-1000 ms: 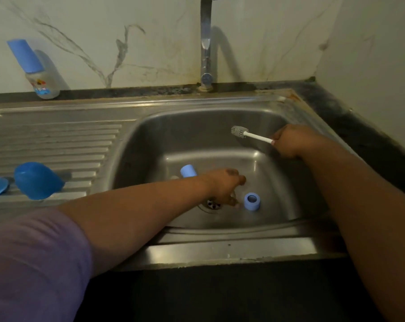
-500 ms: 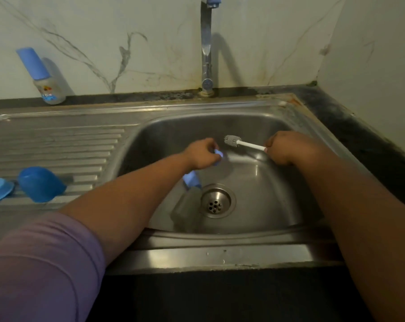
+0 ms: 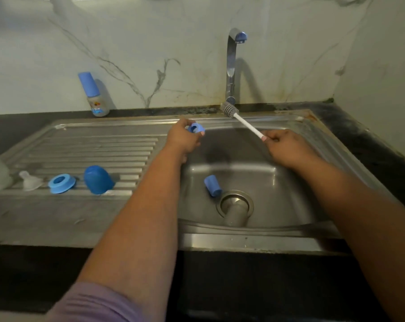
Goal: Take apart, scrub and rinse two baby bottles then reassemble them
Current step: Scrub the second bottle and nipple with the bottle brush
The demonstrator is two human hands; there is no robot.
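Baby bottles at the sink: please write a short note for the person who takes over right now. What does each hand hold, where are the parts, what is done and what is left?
Left hand: pinches a small blue ring over the sink.
Right hand: grips the brush by its white handle, bristles up near the tap.
Parts: small blue cap lying in the basin by the drain. On the drainboard: big blue cap, blue collar, clear nipple. One bottle stands capped by the wall.
Done: at least one bottle is taken apart.
Left: scrub the ring, rinse the parts, reassemble. No water is visible at the tap.

Blue ring [image 3: 196,128], white-handled grey brush [image 3: 229,109], white grey-veined wall [image 3: 150,54]
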